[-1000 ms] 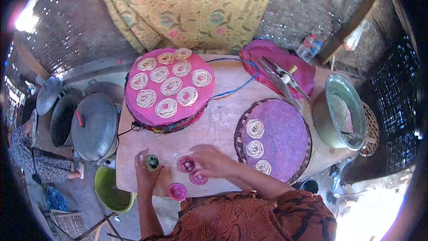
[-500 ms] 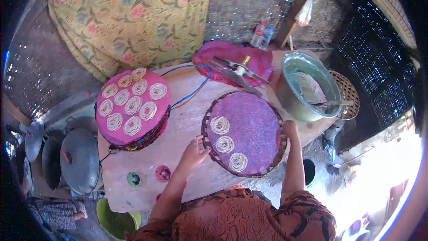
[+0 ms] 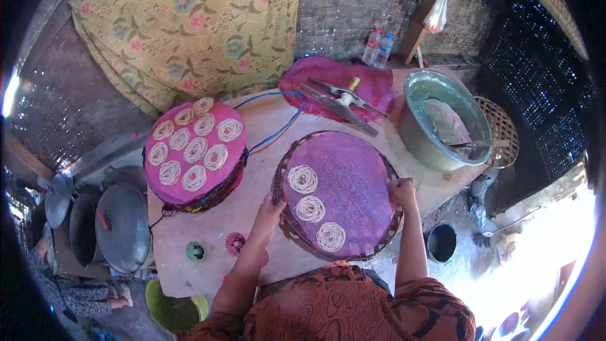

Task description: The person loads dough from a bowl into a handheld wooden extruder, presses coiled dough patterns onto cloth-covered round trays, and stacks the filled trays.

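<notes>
Coils (image 3: 310, 209) on tray (image 3: 356, 164) — basin (image 3: 426, 145) beyond, right — stacked trays (image 3: 221, 189) left.

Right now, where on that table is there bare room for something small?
The table is bare between the pink tray and the purple tray, and between the pink tray and the green dish. It's crowded at the far right, with pink cloth and bucket, and around the purple tray's sides, where the left hand and right hand hold it.

Yellow floral curtain (image 3: 189, 31) hangs over woven wall (image 3: 344, 6); red-capped bottle (image 3: 372, 48) beside blue-capped bottle (image 3: 383, 53) to its right. Bag (image 3: 436, 17) hangs by wooden post (image 3: 415, 35). Lidded pot (image 3: 126, 233) left, green basin (image 3: 154, 303) below, black bucket (image 3: 441, 244) on floor right.
</notes>
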A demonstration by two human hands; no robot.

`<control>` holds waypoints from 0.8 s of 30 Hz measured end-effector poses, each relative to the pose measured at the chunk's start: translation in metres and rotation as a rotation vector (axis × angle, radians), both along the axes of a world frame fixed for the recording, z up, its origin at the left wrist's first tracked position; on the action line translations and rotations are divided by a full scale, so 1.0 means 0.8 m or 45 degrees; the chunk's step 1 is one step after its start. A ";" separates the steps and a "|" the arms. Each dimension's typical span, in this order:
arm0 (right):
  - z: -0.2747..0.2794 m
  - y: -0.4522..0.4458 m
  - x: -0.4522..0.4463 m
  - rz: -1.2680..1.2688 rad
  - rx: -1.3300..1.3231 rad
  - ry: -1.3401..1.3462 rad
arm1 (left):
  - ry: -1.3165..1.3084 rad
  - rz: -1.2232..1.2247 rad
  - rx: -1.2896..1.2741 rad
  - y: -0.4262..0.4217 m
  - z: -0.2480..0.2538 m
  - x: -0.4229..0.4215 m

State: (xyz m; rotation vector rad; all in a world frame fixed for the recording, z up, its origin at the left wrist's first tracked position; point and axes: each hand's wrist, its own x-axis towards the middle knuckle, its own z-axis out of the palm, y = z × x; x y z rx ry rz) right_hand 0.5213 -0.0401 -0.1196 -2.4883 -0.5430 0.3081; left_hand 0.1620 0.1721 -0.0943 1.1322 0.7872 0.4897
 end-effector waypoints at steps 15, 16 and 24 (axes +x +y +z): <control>0.027 0.068 -0.103 0.131 -0.084 -0.244 | -0.242 0.209 -0.141 0.007 0.028 -0.087; 0.028 0.072 -0.108 0.187 -0.080 -0.297 | -0.062 0.155 -0.035 0.012 0.032 -0.096; 0.048 0.098 -0.139 0.344 0.047 -0.399 | 0.190 0.209 0.409 0.043 0.044 -0.150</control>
